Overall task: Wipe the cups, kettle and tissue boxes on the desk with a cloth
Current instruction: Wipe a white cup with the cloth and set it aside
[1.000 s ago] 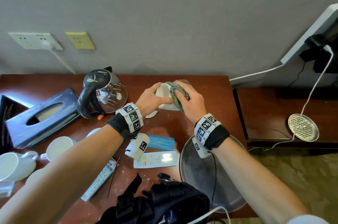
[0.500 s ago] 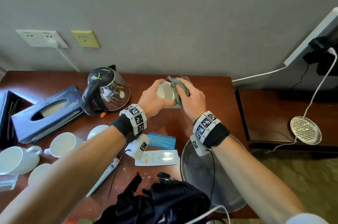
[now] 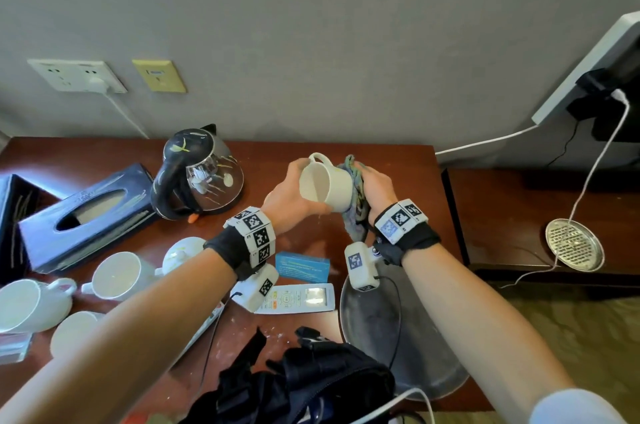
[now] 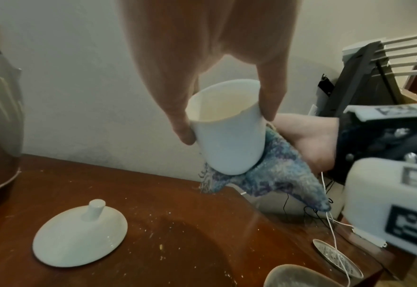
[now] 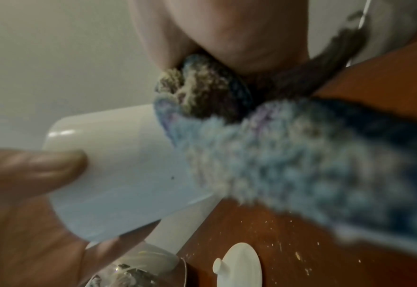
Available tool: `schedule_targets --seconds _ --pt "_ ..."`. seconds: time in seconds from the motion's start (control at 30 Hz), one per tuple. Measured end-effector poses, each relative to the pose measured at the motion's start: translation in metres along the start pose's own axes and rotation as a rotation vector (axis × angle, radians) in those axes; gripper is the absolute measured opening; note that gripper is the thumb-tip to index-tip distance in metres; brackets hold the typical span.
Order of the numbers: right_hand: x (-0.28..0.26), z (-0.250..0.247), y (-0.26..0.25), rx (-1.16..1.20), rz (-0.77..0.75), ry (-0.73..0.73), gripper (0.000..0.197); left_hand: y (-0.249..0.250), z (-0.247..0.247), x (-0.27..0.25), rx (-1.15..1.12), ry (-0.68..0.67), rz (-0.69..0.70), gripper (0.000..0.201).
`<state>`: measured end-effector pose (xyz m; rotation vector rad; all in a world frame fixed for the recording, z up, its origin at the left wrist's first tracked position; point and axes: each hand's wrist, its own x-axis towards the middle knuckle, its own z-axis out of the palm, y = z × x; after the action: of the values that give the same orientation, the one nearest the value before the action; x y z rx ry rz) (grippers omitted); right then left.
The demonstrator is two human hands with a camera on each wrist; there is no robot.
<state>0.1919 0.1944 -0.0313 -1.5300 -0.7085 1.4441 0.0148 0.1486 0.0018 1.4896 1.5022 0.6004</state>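
Observation:
My left hand (image 3: 289, 197) grips a white cup (image 3: 327, 183) by its rim, tilted with its mouth toward me, above the desk (image 3: 408, 160). Thumb and fingers pinch the cup (image 4: 227, 136) at the mouth. My right hand (image 3: 375, 186) holds a blue-grey cloth (image 3: 356, 202) against the cup's base; the cloth (image 4: 271, 170) hangs below it. The cup (image 5: 119, 169) and cloth (image 5: 288, 151) fill the right wrist view. A glass kettle (image 3: 199, 174) stands to the left, with a dark tissue box (image 3: 86, 219) beyond it. Several more white cups (image 3: 117, 273) lie at the front left.
A white lid (image 4: 79, 235) lies on the desk under the cup. A remote (image 3: 298, 297), a blue card (image 3: 302, 266), a grey round tray (image 3: 388, 337) and a black bag (image 3: 298, 385) sit near the front edge. A metal strainer (image 3: 574, 245) rests on the lower shelf at right.
The cup has been turned so its mouth faces me and its handle points up. The cloth has shifted from the cup's top to its base.

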Motion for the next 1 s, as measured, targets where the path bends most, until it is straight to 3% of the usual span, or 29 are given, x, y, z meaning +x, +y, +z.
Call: schedule_targets --seconds 0.23,0.4,0.57,0.63,0.77,0.83,0.9,1.0 --pt "-0.005 0.003 0.013 -0.038 -0.067 0.087 0.013 0.001 -0.006 0.005 -0.110 -0.127 -0.067 0.067" --pt "-0.021 0.008 0.007 -0.369 -0.443 0.099 0.021 0.002 -0.006 0.010 -0.131 -0.010 -0.154 0.076" --pt "-0.037 0.016 -0.003 -0.701 -0.832 -0.073 0.029 0.005 -0.012 0.013 -0.046 0.021 -0.124 0.084" --pt "-0.036 0.020 -0.010 -0.672 -0.761 -0.084 0.028 0.002 -0.012 0.012 -0.035 0.068 -0.103 0.081" --pt "-0.012 0.014 -0.019 -0.530 -0.396 -0.030 0.022 -0.005 -0.010 0.004 0.015 0.119 -0.025 0.081" --pt "-0.005 0.013 -0.020 -0.529 -0.286 -0.036 0.023 -0.006 -0.010 0.001 0.036 0.111 -0.002 0.083" --pt "-0.009 0.015 -0.021 -0.562 -0.286 -0.022 0.024 -0.005 -0.012 0.003 0.036 0.101 -0.011 0.084" --pt "-0.026 0.023 -0.025 -0.671 -0.484 0.013 0.024 -0.002 -0.016 0.009 0.047 0.102 -0.020 0.083"
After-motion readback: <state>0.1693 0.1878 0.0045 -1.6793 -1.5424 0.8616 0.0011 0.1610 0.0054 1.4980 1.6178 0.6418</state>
